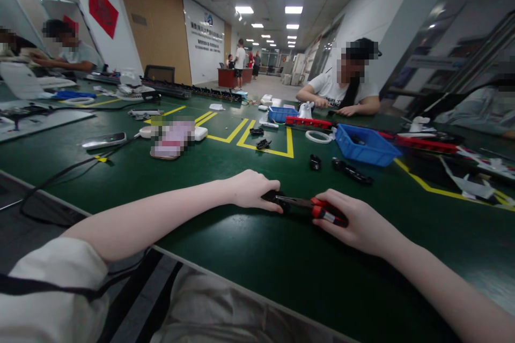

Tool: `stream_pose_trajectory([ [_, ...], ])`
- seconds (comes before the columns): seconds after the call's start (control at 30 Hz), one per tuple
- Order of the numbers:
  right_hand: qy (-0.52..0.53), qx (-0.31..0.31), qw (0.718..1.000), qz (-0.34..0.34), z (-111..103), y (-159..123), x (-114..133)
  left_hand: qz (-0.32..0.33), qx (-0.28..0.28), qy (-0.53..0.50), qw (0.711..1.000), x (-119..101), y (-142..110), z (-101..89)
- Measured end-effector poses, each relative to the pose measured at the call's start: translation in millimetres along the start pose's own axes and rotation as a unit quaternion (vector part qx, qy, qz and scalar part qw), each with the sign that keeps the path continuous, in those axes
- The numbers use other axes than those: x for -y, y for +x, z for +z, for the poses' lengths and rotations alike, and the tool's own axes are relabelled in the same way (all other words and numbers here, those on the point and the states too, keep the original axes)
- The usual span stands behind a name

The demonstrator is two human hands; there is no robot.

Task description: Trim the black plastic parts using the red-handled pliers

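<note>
In the head view my left hand (253, 190) pinches a small black part (274, 196) between thumb and fingers, low over the green table. My right hand (350, 220) is closed around the red and black handles of a pair of pliers (295, 202). The pliers' jaws point left and meet the black part; whether they grip it cannot be made out. Beyond my hands lie a short black piece (315, 162) and a longer black piece (353, 171). Two more black pieces, one of them a black clip-like part (263, 143), rest by the yellow tape.
A blue bin (364, 147) stands at the right, beside a white ring (318, 136) and a red strip (309, 122). At left are a phone (172, 139), a white and grey device (104, 140) and a cable (60, 174). A co-worker (341, 80) sits across the table (225, 241).
</note>
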State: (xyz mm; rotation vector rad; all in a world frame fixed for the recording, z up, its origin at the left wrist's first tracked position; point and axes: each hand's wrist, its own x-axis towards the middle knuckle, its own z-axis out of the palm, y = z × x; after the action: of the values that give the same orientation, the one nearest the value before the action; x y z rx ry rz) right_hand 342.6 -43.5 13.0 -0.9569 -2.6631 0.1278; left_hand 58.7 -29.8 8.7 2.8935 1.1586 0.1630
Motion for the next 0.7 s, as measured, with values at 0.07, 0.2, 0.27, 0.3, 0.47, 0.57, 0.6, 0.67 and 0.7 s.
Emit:
stream_pose_trajectory([
  [0.07, -0.030, -0.020, 0.999, -0.031, 1.9, -0.5, -3.0, 0.005, 0.002, -0.002, 1.000, 1.1, 0.2, -0.2],
  [0.2, -0.099, -0.073, 0.990, -0.070, 2.2, -0.1, -4.1, 0.012, 0.000, -0.021, 1.000, 3.5, 0.4, 1.1],
  [0.27, -0.130, -0.096, 0.983, -0.084, 2.0, -0.1, -4.1, 0.011, -0.003, -0.029, 1.000, 4.2, 0.4, 2.1],
  [0.3, -0.142, -0.105, 0.980, -0.090, 2.0, -0.1, -4.4, 0.011, -0.005, -0.031, 0.999, 4.3, 0.3, 2.5],
  [0.47, -0.173, -0.135, 0.970, -0.108, 2.3, -0.2, -6.5, 0.011, -0.014, -0.030, 0.999, 4.4, -0.5, 3.4],
  [0.57, -0.169, -0.140, 0.969, -0.113, 1.4, 0.4, -6.1, 0.013, -0.013, -0.039, 0.999, 4.7, -1.1, 3.5],
  [0.6, -0.168, -0.137, 0.969, -0.115, 1.2, 0.6, -5.5, 0.014, -0.012, -0.043, 0.999, 4.8, -1.1, 3.6],
  [0.67, -0.172, -0.130, 0.969, -0.120, 0.9, 1.1, -4.1, 0.014, -0.013, -0.044, 0.999, 4.8, -1.2, 3.5],
  [0.7, -0.175, -0.127, 0.969, -0.122, 0.9, 1.4, -3.2, 0.013, -0.015, -0.041, 0.999, 4.8, -1.1, 3.5],
])
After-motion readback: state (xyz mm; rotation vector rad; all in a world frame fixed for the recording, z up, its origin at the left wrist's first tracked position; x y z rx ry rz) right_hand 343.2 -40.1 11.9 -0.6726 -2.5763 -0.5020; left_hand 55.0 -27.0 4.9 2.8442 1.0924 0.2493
